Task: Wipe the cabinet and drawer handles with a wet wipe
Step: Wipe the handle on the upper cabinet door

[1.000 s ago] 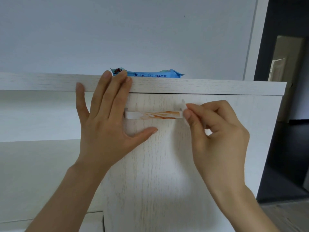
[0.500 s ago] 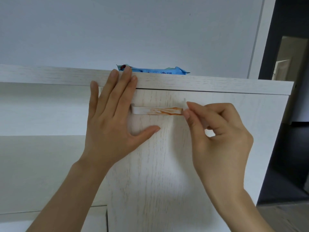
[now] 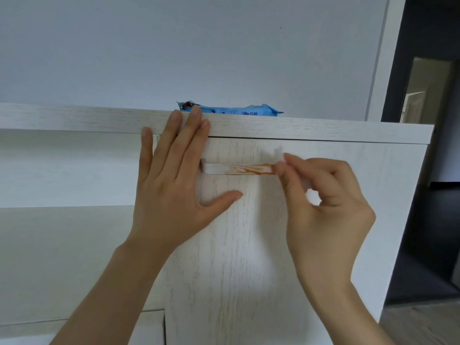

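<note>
The left hand (image 3: 171, 185) presses flat, fingers together, on the door (image 3: 236, 245) near its top edge, while the right hand (image 3: 326, 210) pinches a wipe (image 3: 279, 153) at the stained handle's (image 3: 239, 168) right end.

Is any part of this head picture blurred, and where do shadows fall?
Head view: the wet wipe pinched by the right hand is smeared; the left hand stays sharp, casting soft shadow on the cabinet door; the stained handle is readable.

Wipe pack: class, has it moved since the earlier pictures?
No. The pack lies at the same spot on the cabinet top, above the handle; only the camera shifted.
</note>
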The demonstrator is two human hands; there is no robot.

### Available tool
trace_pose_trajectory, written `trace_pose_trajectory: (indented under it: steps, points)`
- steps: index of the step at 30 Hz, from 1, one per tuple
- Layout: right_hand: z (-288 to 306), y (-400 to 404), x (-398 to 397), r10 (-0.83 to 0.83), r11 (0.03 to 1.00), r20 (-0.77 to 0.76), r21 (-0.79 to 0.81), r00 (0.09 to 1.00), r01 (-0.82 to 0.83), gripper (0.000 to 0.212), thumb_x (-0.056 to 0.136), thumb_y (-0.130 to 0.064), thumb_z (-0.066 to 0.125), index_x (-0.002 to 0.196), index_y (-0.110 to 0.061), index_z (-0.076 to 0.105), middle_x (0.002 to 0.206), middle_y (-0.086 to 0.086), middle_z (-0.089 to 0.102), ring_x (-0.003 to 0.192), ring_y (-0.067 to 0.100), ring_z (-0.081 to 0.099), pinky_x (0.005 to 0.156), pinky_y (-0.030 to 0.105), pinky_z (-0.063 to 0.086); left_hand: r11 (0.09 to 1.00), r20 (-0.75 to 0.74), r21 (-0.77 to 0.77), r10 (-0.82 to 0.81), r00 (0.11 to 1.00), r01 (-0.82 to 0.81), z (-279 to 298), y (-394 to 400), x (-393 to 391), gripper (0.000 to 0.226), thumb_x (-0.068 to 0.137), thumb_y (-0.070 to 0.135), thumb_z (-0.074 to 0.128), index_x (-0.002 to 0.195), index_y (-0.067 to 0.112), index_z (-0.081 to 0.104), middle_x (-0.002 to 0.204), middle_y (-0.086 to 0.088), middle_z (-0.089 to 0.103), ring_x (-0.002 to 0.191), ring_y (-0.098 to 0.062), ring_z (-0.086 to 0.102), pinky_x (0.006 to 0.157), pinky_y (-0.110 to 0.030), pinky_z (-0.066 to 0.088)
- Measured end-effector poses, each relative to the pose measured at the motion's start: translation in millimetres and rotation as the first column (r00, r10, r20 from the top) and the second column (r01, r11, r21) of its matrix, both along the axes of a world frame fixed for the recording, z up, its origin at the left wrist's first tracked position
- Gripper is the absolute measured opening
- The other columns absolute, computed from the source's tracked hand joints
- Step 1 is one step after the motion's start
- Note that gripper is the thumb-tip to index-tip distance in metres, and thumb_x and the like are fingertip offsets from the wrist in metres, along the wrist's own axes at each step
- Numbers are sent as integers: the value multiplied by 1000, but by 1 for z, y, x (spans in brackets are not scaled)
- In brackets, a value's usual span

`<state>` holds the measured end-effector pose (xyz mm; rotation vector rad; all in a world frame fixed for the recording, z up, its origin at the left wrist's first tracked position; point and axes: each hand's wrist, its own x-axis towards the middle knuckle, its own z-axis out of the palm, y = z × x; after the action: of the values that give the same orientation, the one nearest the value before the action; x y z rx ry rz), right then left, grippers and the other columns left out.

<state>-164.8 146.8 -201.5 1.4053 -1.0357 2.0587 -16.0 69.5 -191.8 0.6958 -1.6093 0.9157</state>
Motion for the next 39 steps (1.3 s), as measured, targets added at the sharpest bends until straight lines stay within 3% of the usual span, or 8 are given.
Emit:
trace_pose_trajectory:
  steps: [5, 9, 13, 19, 23, 27, 32, 39]
  points:
    - [0, 4, -2, -23, 1000, -86, 17, 996, 25, 14, 82, -11, 71, 96, -12, 72, 77, 0, 57, 69, 3, 52, 68, 2, 39, 1000, -4, -12, 4, 1000, -4, -1, -1, 0, 87, 85, 62, 53, 138, -5, 39, 148, -17, 31, 139, -32, 25, 116, -48, 6]
    - [7, 6, -3, 69, 996, -6, 65, 998, -68, 15, 83, -14, 69, 97, -20, 70, 77, 2, 59, 69, 0, 53, 65, 5, 41, 1000, -3, -2, -3, 1000, 3, -1, 0, 1, 87, 85, 62, 53, 138, -5, 38, 148, -18, 32, 139, -31, 24, 116, -47, 5]
    - [8, 6, 0, 15, 997, -39, 72, 999, -12, 21, 86, -10, 66, 106, -16, 68, 79, 0, 54, 66, -2, 48, 63, 4, 37, 1000, 3, -8, -7, 1000, 7, -1, -2, 2, 87, 85, 61, 54, 138, -5, 39, 148, -16, 31, 139, -31, 24, 116, -48, 6]
    - [15, 10, -3, -50, 995, -78, 86, 996, 57, 13, 87, -18, 65, 98, -21, 70, 77, 0, 52, 70, 6, 50, 65, 3, 38, 999, -2, -17, -30, 1000, 30, -2, -3, 2, 87, 84, 60, 58, 138, -5, 39, 147, -16, 32, 139, -31, 25, 117, -47, 6]
    - [17, 13, -6, -122, 970, -249, 177, 961, 169, 22, 89, -25, 61, 104, -10, 70, 85, 0, 48, 65, 9, 43, 66, 4, 37, 999, -4, -20, -25, 1000, 25, -1, -4, 2, 87, 85, 61, 56, 138, -4, 39, 148, -14, 30, 140, -31, 24, 117, -47, 6]
    - [13, 19, -11, -162, 951, -375, 189, 913, 246, 27, 86, -17, 59, 108, -5, 67, 90, 0, 44, 71, 1, 36, 70, -7, 31, 999, -13, -22, -31, 999, 30, -2, -4, 2, 86, 86, 62, 54, 139, -3, 38, 148, -13, 29, 139, -30, 24, 117, -47, 6]
    - [5, 13, -12, -157, 969, -338, 130, 928, 211, 26, 83, -6, 69, 109, -5, 67, 89, -1, 49, 75, 0, 41, 70, -1, 34, 999, -13, -30, -30, 999, 29, -2, -5, 2, 86, 85, 62, 55, 139, -3, 38, 148, -13, 29, 139, -31, 24, 117, -47, 6]
    - [0, 8, -3, -135, 983, -310, 77, 941, 166, 26, 82, -8, 67, 108, -5, 68, 89, -2, 52, 77, -2, 44, 74, -3, 34, 999, -5, -33, -20, 1000, 20, -2, -5, 2, 86, 86, 62, 54, 138, -4, 38, 148, -15, 31, 139, -32, 24, 117, -47, 6]
